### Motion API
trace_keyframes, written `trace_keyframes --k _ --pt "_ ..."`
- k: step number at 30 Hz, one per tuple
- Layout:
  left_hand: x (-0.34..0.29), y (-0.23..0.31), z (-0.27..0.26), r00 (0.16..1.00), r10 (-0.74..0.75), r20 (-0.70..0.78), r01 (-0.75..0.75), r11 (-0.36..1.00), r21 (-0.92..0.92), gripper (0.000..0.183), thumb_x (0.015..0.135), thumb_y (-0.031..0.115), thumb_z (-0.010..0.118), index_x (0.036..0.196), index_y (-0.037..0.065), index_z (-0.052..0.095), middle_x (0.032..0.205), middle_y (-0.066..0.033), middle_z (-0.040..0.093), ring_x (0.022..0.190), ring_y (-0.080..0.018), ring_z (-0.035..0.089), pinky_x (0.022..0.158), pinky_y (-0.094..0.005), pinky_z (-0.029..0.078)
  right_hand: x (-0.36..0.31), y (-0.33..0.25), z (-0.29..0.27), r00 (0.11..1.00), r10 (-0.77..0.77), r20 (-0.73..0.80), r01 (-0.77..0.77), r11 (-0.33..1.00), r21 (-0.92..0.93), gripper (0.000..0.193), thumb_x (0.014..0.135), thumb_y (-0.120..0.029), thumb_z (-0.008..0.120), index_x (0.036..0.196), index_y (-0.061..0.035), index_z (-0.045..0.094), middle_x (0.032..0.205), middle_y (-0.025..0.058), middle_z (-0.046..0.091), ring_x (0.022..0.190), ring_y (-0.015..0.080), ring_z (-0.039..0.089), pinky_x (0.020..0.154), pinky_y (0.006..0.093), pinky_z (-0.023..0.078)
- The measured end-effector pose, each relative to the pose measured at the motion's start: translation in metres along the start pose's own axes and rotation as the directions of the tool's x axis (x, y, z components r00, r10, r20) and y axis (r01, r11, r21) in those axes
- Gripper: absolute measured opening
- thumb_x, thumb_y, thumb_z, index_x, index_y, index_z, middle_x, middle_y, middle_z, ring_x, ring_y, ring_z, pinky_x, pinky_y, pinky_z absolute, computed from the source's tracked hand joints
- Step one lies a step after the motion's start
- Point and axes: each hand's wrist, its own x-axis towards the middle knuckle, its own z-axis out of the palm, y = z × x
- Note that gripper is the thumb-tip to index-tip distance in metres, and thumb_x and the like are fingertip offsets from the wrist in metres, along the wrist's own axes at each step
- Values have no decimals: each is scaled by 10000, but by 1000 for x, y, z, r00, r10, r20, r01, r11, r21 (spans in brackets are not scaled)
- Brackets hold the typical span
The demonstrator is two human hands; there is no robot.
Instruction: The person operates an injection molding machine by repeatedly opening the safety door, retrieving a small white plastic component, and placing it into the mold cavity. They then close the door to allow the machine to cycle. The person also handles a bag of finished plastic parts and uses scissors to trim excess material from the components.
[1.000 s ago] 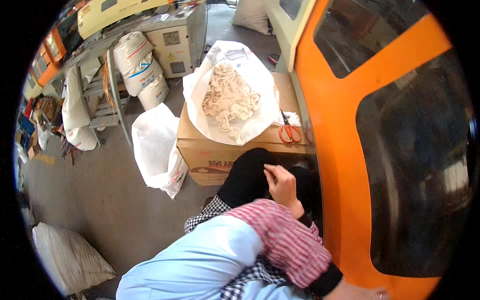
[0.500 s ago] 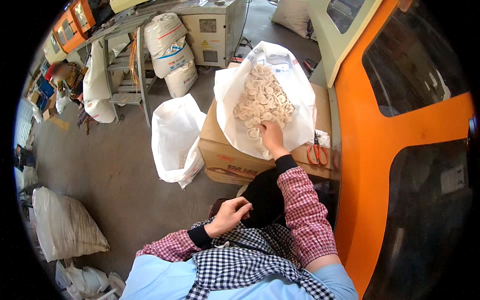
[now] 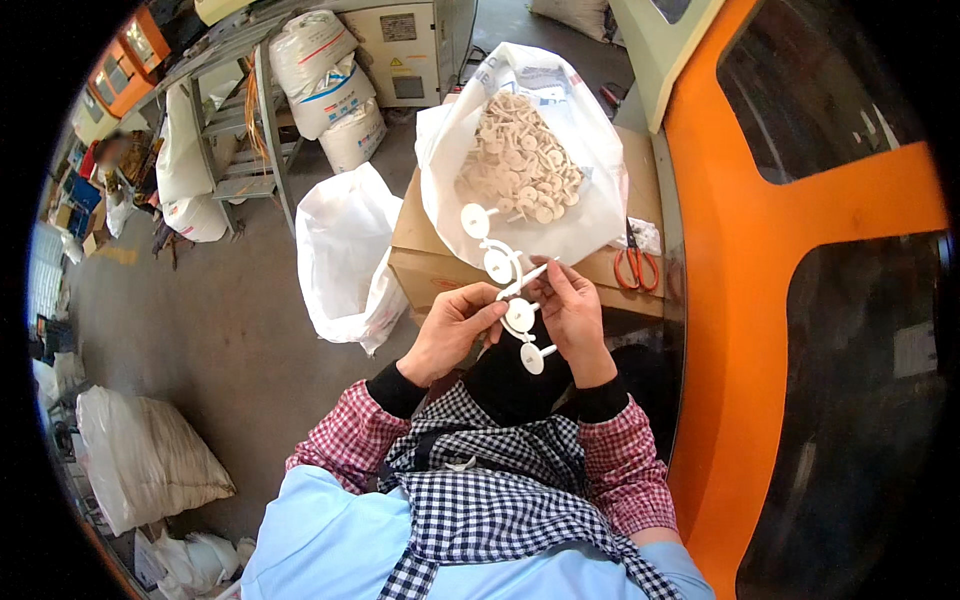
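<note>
Both my hands hold a white plastic sprue with round discs and short stems in front of my apron. My left hand pinches it between thumb and fingers near its curved runner. My right hand grips a thin stem of it with thumb and fingertips. Just beyond stands an open white sack, its rim folded outward, on a brown cardboard box. Inside it lies a heap of off-white disc-and-stem plastic pieces. The fingers of my right hand are partly hidden behind the sprue.
Red-handled scissors lie on the box, right of the sack. A second open white sack stands on the floor to the left. An orange machine borders my right side. Stacked full sacks and metal steps are farther back; a person is far left.
My right hand has come back from the heap in the sack toward my body. My left hand has risen to meet it, and both now hold the sprue.
</note>
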Motion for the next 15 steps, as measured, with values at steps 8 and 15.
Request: trace_keyframes --k 8,15 --pt "-16 -12 9 968 68 -240 -95 990 -101 135 899 109 555 921 -23 574 764 -69 617 630 -108 586 552 -219 469 -70 3 2 953 -172 250 287 778 -560 348 934 -209 480 1185 32 504 1034 98 580 927 144 552 806 242 429" --pt "-22 -12 18 932 252 -261 -213 962 169 108 907 91 535 874 -11 549 740 -67 607 618 -92 577 542 -211 462 -73 10 -10 978 78 193 -39 979 -199 299 953 -179 437 1135 39 529 922 130 623 809 187 604 715 284 489"
